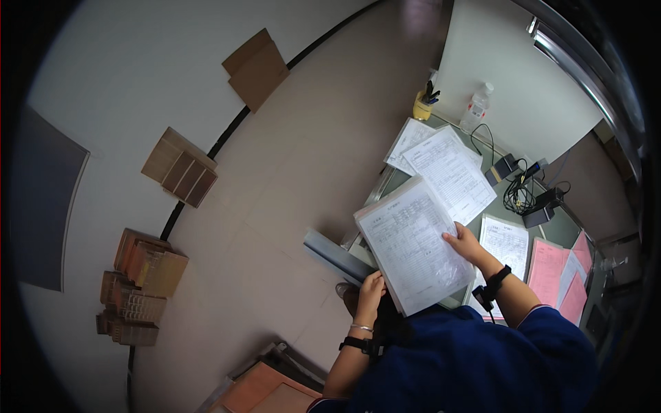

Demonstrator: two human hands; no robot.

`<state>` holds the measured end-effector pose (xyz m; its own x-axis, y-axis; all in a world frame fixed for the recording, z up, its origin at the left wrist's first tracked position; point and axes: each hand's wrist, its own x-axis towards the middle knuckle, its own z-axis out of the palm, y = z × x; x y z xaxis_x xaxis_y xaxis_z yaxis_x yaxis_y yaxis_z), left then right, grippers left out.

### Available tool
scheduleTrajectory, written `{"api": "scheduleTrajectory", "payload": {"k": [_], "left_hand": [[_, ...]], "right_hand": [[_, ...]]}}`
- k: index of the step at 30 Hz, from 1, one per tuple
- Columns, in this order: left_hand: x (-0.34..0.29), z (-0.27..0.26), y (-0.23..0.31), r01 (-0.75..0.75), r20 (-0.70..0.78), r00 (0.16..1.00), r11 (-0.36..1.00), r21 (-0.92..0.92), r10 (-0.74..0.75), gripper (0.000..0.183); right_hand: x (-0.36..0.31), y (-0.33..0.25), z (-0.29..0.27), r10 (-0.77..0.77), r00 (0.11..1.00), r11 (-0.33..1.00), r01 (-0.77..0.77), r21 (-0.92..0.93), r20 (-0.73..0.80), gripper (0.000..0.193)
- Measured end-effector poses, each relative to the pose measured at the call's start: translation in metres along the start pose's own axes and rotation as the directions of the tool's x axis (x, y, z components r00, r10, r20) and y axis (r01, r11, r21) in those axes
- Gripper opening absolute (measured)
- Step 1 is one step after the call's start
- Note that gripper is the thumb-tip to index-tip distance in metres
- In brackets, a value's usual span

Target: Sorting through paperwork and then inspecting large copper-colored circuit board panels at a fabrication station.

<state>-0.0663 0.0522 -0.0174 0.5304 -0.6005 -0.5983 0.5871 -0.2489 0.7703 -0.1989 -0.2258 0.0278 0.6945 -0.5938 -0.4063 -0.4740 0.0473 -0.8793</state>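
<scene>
One printed form (416, 255), held slantwise over a crowded desk (561, 229)

The right hand (465, 244) is clamped on the form's right edge, its thumb flat on the printed face and the other fingers mostly hidden. The form, in what looks like a clear sleeve, lies at a tilt above the near-left edge of the desk, in front of the person's dark blue top (475, 365). The left hand (370, 299) is beside the form's lower left edge, its fingertips by the end of a long grey panel (337, 256); whether they close on either one, I cannot tell.

Beyond the form, white sheets (454, 172) overlap, close to a yellow pen cup (422, 107) and a clear bottle (475, 110). Black cables (518, 196) coil toward the far right, near a dark box (538, 217). Pink papers (547, 268) lie farther right, past another white form (505, 237). Across the floor (275, 172), stacked cardboard (165, 268) stands along the wall (138, 82).
</scene>
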Motion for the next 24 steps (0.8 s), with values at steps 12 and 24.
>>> {"api": "scheduleTrajectory", "payload": {"k": [12,24], "left_hand": [[-0.175,-0.128,-0.077,0.046,-0.471,0.87,0.975,-0.219,-0.147,0.025],[-0.319,-0.276,0.029,0.113,-0.116,0.992,0.718,0.687,-0.044,0.034]], "right_hand": [[0.047,0.01,0.027,-0.203,0.941,0.77,-0.018,-0.638,-0.271,0.053],[-0.154,0.005,0.121,-0.387,0.92,0.772,0.359,-0.525,0.061,0.044]]}}
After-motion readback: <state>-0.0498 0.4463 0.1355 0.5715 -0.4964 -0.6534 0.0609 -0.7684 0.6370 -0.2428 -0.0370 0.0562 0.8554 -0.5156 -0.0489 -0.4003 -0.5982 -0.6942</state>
